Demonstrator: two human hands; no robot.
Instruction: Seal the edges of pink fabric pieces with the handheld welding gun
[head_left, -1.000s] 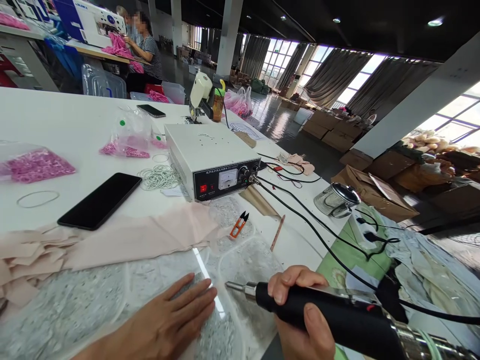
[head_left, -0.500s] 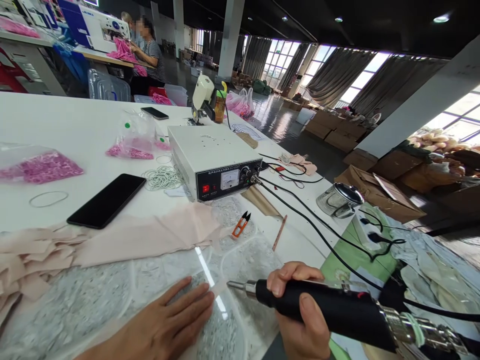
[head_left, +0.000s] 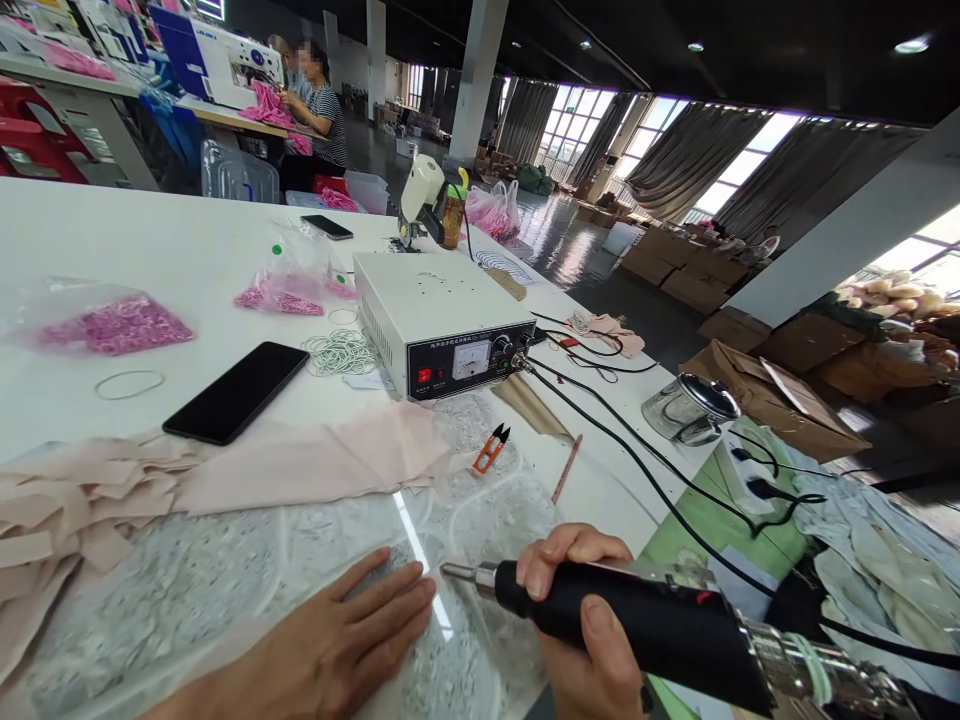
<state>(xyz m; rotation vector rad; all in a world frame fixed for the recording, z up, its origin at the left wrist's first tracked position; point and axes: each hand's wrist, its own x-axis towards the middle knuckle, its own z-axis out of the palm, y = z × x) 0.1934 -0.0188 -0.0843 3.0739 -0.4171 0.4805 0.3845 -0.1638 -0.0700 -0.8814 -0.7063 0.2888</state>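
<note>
We judge the ultrasonic welding handpiece (head_left: 667,630) rigid, weighty, best held by the barrel, right fingers (head_left: 566,550) clasping it, left fingers (head_left: 390,602) extended flat.

Black tool (head_left: 667,625), pale pink cloth (head_left: 315,465), grey marbled mat (head_left: 187,580)
</note>
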